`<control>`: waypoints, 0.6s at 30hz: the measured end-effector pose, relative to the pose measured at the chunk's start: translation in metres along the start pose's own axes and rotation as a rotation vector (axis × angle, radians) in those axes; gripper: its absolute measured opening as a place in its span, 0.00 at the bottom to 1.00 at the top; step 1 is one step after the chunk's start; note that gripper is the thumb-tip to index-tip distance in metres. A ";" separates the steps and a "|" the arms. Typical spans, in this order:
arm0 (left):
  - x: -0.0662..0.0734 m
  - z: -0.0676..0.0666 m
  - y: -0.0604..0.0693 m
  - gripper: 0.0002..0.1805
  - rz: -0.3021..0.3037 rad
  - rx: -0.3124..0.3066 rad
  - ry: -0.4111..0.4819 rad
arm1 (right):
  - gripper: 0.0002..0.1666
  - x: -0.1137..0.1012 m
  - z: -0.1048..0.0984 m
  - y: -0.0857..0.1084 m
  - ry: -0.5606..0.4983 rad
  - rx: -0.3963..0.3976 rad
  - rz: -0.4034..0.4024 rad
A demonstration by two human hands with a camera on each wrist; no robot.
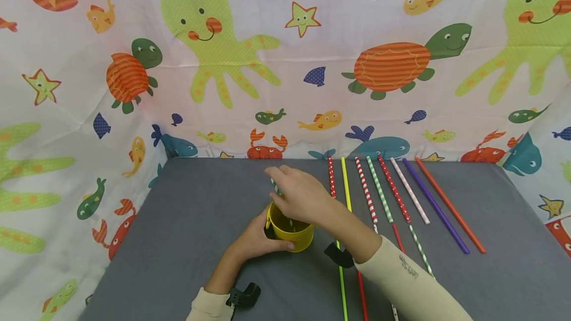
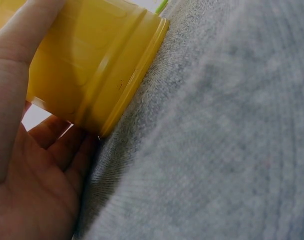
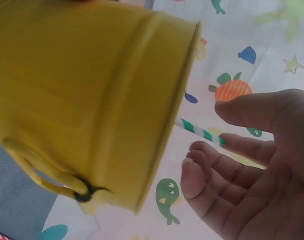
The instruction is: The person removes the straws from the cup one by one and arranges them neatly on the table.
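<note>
A small yellow bucket (image 1: 298,239) stands on the grey tabletop. My left hand (image 1: 257,238) holds it from the left, with the thumb along the near side and the fingers behind it. In the left wrist view the bucket's lower part (image 2: 111,75) lies between thumb and fingers. A green-and-white striped straw (image 3: 199,131) stands tilted in the bucket, its top end above the rim. Over the opening is my right hand (image 1: 300,194), its thumb apart from the straw. One fingertip meets the straw's end in the right wrist view, the fingers (image 3: 239,172) loosely bent.
Right of the bucket, straws lie in rows: a yellow straw (image 1: 346,185), a red-and-white striped straw (image 1: 366,189), a pink straw (image 1: 410,190), a purple straw (image 1: 435,206), an orange straw (image 1: 450,205) and others. A sea-animal curtain (image 1: 267,53) hangs behind the table.
</note>
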State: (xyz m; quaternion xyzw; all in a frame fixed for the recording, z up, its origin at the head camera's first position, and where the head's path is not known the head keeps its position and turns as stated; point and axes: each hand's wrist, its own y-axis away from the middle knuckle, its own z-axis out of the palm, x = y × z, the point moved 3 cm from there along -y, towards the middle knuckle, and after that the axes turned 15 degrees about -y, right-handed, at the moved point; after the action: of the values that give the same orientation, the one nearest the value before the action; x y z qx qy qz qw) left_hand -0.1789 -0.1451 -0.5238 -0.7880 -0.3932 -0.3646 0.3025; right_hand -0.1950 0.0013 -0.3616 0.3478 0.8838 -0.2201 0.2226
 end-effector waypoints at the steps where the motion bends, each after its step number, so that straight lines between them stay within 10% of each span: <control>1: 0.000 0.000 0.000 0.48 0.004 0.000 0.002 | 0.27 0.000 0.000 0.001 -0.013 0.013 -0.006; 10: -0.002 0.000 0.000 0.50 0.004 0.004 -0.015 | 0.21 0.000 0.005 0.023 -0.189 0.183 -0.109; 18: -0.002 0.001 0.002 0.49 -0.024 0.012 -0.037 | 0.25 0.009 0.021 0.036 -0.255 0.107 -0.070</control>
State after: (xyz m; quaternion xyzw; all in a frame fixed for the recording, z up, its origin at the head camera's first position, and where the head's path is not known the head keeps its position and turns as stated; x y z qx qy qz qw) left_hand -0.1780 -0.1461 -0.5268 -0.7879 -0.4104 -0.3513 0.2957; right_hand -0.1706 0.0189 -0.3918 0.2975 0.8468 -0.3171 0.3065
